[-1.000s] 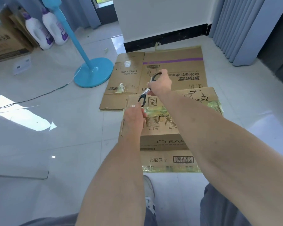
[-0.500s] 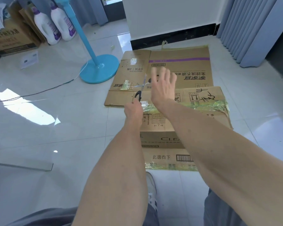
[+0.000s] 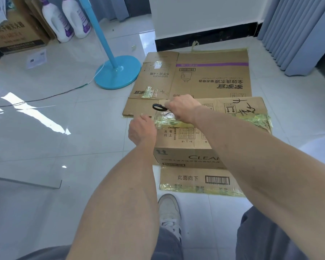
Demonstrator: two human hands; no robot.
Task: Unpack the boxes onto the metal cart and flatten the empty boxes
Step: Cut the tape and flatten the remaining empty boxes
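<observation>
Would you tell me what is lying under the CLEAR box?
The CLEAR box rests partly on a flattened purple-striped carton and partly on white floor tiles. Whatever lies directly beneath its middle is covered.

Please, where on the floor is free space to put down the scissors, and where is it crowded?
Bare tile lies left of the CLEAR box, between it and the black cable, and right of the cardboard toward the curtain. Crowded: around the fan base, the flattened carton, and the far-left corner with detergent bottles.
</observation>
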